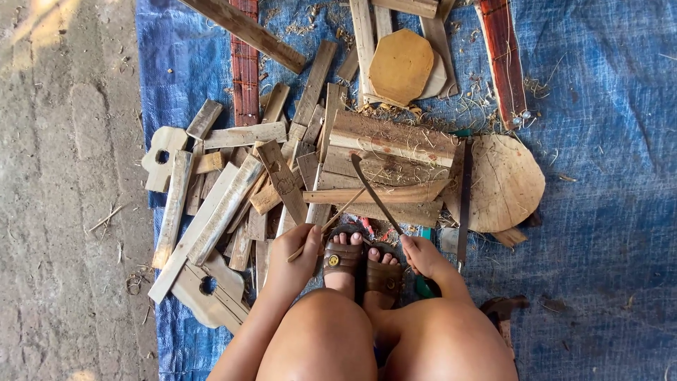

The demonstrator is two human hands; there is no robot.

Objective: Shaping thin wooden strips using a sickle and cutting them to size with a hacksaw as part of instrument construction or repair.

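The left hand [296,254] pinches a thin wooden stick [328,224] that slants up and away from it. The right hand [422,255] grips the handle of a curved knife [374,194], its blade reaching forward over the pile of wood scraps [282,176] ahead of both hands.

Outdoor daylight, warm and even. Bare concrete floor [67,190] on the left side, gritty, with stray straw bits and a sunlit patch at the top corner. A blue woven tarp [599,212] covers the rest, creased, dusted with wood shavings and fibre scraps. A heap of weathered wooden offcuts [233,197] lies across its middle.
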